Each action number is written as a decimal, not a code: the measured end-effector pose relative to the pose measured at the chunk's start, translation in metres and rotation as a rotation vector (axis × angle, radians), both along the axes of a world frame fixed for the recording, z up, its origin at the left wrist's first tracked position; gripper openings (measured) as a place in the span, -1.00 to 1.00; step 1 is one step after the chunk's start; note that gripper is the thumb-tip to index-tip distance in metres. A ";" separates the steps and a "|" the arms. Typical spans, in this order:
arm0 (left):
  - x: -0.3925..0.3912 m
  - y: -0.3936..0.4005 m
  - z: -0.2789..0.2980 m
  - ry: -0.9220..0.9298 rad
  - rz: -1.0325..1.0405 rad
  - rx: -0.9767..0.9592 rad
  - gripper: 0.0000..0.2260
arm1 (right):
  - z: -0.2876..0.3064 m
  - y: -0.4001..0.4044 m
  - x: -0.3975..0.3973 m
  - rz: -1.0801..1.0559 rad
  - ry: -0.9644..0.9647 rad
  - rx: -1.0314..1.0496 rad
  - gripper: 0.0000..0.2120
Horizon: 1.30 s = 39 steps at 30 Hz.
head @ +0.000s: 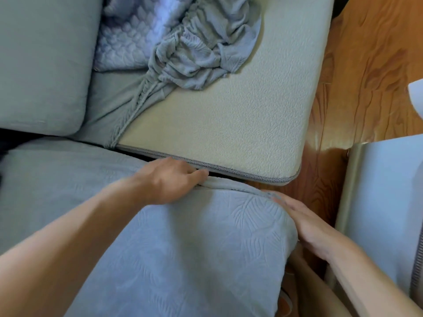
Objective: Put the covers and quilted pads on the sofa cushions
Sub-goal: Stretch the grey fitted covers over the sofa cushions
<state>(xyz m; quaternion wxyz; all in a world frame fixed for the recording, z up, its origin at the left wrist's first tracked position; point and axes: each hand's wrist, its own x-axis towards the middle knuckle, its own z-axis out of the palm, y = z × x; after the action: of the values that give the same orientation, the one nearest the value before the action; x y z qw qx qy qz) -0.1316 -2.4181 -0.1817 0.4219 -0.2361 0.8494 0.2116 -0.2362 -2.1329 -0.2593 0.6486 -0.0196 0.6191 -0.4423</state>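
A seat cushion wrapped in a grey leaf-embossed cover (206, 236) fills the lower middle. My left hand (174, 179) has its fingers curled into the gap between this cushion and the bare cream cushion (240, 124), gripping the cover's edge. My right hand (304, 223) lies flat with straight fingers against the covered cushion's rounded front corner. On the bare cushion lies a crumpled grey elastic cover (201, 56), with a white quilted pad (130, 40) behind it.
A grey back cushion (41, 65) sits at the upper left. Wooden floor (370, 65) runs along the right. A pale box-like object (384, 202) stands close to my right arm, and a white object (416, 97) shows at the right edge.
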 end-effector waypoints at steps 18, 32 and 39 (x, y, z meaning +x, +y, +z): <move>-0.040 -0.001 -0.049 -0.339 -0.111 0.020 -0.68 | -0.017 -0.019 -0.001 -0.238 -0.108 0.143 -0.79; 0.000 -0.101 -0.016 -0.587 -0.452 -0.240 -0.72 | -0.018 -0.027 -0.010 -0.017 -0.051 0.047 -0.92; -0.014 -0.131 -0.008 -0.683 -0.374 -0.118 -0.72 | -0.019 -0.031 -0.014 0.081 -0.013 0.057 -0.88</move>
<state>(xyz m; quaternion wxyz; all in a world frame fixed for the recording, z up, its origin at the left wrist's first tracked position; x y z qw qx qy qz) -0.1456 -2.5488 -0.1900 0.6973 -0.1580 0.6991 -0.0090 -0.2505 -2.1636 -0.2781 0.6703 -0.0231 0.6260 -0.3978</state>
